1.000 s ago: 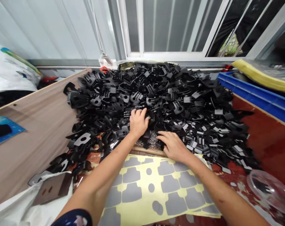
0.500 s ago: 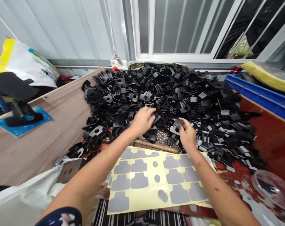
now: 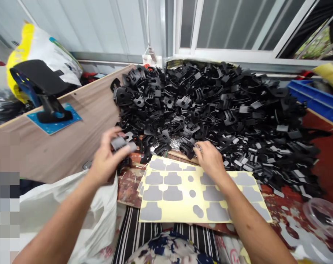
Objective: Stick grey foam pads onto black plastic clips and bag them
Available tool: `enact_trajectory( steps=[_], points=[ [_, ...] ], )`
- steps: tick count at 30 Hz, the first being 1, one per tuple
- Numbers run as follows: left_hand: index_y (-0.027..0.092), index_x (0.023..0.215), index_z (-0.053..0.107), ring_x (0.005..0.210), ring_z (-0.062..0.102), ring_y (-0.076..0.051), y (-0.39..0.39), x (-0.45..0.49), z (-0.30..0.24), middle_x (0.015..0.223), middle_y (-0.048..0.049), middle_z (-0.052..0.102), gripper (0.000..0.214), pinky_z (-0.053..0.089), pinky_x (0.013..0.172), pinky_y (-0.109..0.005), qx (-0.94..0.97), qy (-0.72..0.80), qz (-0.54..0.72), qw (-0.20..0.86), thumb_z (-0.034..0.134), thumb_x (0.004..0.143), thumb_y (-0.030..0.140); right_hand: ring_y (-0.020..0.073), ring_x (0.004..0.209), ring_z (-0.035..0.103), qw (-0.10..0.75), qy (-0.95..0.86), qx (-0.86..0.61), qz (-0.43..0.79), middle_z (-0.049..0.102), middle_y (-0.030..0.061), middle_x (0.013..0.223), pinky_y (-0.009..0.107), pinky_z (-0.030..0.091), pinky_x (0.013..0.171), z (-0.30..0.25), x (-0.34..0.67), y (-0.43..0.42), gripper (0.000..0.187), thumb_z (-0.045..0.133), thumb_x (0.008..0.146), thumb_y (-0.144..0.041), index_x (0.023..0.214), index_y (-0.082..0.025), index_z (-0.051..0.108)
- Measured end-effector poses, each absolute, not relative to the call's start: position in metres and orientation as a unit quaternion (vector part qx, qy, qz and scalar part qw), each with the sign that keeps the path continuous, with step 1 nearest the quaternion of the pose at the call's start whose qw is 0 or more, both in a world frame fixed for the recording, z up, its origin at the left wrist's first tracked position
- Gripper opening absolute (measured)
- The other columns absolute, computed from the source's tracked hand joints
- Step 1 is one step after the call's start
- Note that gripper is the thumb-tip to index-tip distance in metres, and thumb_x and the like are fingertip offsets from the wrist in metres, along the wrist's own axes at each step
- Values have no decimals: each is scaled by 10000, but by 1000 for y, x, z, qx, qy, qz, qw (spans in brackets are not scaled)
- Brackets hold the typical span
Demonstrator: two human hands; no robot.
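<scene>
A big heap of black plastic parts (image 3: 210,106) covers the far half of the table. My left hand (image 3: 107,159) is lifted at the heap's near left edge, fingers closed on one black plastic part (image 3: 121,143). My right hand (image 3: 210,159) rests at the heap's near edge, fingers curled down among small shiny metal bits (image 3: 176,143); what it holds, if anything, is hidden. Just in front lies a yellow sheet of grey stickers (image 3: 182,194), several of them peeled off.
A white plastic bag (image 3: 81,220) lies open at the lower left beside a wooden board (image 3: 59,146). A black stand on a blue mat (image 3: 49,106) sits on that board. A blue crate (image 3: 317,101) is far right, a clear plastic lid (image 3: 324,218) near right.
My left hand has drawn back left out of the heap with a black part in it. My right hand dropped to the heap's near edge. The view shifted left.
</scene>
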State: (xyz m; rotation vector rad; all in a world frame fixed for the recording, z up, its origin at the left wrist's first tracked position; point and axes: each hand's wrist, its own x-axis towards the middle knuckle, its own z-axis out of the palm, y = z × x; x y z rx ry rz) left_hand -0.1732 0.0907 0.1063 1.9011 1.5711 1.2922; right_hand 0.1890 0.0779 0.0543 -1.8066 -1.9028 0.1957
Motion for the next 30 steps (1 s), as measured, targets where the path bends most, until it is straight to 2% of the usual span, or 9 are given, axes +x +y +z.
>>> enact_trajectory(
  steps=[2, 4, 6, 8, 10, 13, 18, 25, 30],
  points=[
    [243, 1606, 327, 1531, 320, -378, 101, -197, 119, 1613, -105, 401, 962, 239, 1276, -569, 667, 574, 475, 20, 734, 804, 583, 368, 1079, 660, 188, -674, -714, 26, 701, 195, 1134, 501, 535, 914, 41, 196, 99, 300, 569, 1023, -364, 1211, -153, 670],
    [251, 1614, 321, 1517, 339, -374, 96, -191, 118, 1601, -111, 398, 948, 277, 1257, -569, 664, 579, 474, 12, 723, 822, 582, 364, 1066, 653, 177, -671, -719, 28, 703, 177, 1134, 485, 523, 904, 26, 194, 112, 381, 662, 963, -394, 1267, -166, 632],
    [246, 1503, 478, 1216, 625, -333, 79, -160, 101, 1321, -125, 622, 769, 521, 1040, -554, 657, 570, 451, 199, 717, 837, 546, 327, 1043, 651, 236, -659, -713, 40, 707, 121, 1096, 449, 520, 908, 14, 188, 117, 445, 724, 895, -362, 1293, -204, 605],
    [207, 1414, 544, 901, 717, -277, 58, -116, 77, 1040, -108, 721, 695, 606, 829, -487, 579, 511, 371, 517, 729, 832, 538, 271, 932, 663, 318, -638, -697, 79, 699, 62, 980, 403, 540, 868, 8, 182, 113, 455, 723, 850, -302, 1279, -216, 594],
    [192, 1497, 441, 888, 738, -251, 40, -75, 56, 1027, -119, 743, 794, 602, 849, -437, 441, 452, 351, 691, 775, 836, 477, 227, 824, 666, 392, -636, -654, 116, 681, 31, 907, 373, 563, 823, 7, 177, 102, 439, 667, 857, -252, 1285, -209, 580],
    [269, 1601, 268, 985, 743, -231, 30, -37, 45, 1101, -108, 740, 918, 568, 958, -413, 294, 369, 394, 789, 797, 863, 400, 227, 879, 691, 443, -706, -547, 86, 703, 51, 941, 393, 583, 874, 10, 167, 72, 350, 571, 935, -190, 1282, -219, 605],
    [316, 1463, 448, 788, 658, -145, 37, -35, 52, 999, -15, 669, 811, 575, 708, -273, 262, 354, 392, 807, 863, 767, 288, 229, 1073, 715, 425, -847, -313, 62, 765, 34, 1078, 442, 604, 979, 8, 153, 13, 285, 548, 1011, -136, 1182, -299, 708],
    [302, 1260, 561, 765, 618, -144, 53, -49, 38, 980, -7, 582, 586, 663, 675, -387, 335, 426, 399, 740, 766, 744, 116, 257, 1061, 703, 424, -701, -533, 214, 744, 80, 1120, 433, 611, 897, -4, 150, -48, 261, 529, 980, -136, 1103, -275, 712],
    [272, 1245, 586, 650, 583, -123, 66, -29, 16, 856, 12, 548, 572, 645, 562, -339, 377, 439, 354, 735, 723, 725, 76, 291, 1126, 648, 373, -687, -552, 290, 736, 91, 1149, 487, 531, 982, -17, 140, -61, 235, 528, 929, -166, 1037, -249, 720]
  ],
)
